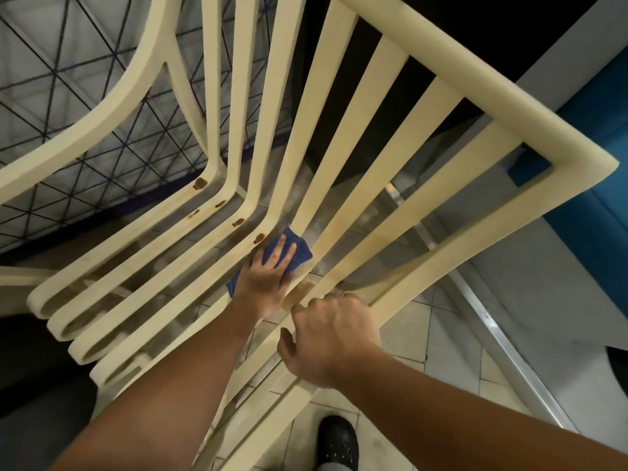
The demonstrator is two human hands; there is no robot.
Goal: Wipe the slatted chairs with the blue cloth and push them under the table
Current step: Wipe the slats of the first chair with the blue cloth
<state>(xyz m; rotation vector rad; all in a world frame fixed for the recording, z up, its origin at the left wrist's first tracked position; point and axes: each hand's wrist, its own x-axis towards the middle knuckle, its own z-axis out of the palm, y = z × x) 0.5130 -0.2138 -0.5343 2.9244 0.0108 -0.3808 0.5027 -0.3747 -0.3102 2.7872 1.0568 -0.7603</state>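
Two hands are on the cream slatted chair (475, 90). The left hand (266, 280) lies flat, fingers straight, pressing the blue cloth (304, 256) onto the slats at the bend where seat meets back. The right hand (331, 338) curls its fingers over a slat near the seat's side edge, steadying the frame.

The step in hand looks like wiping — the pushing-in has not begun. Brown stains (200, 183) dot the bend of the slats to the left of the cloth, one just beside the fingertips. The next move probably calls for sliding the cloth leftward over them with firm pressure, the right hand bracing the chair against the push.

A black shoe (338, 443) stands on the tiled floor (452, 338) below. Which surface is the table I cannot tell.
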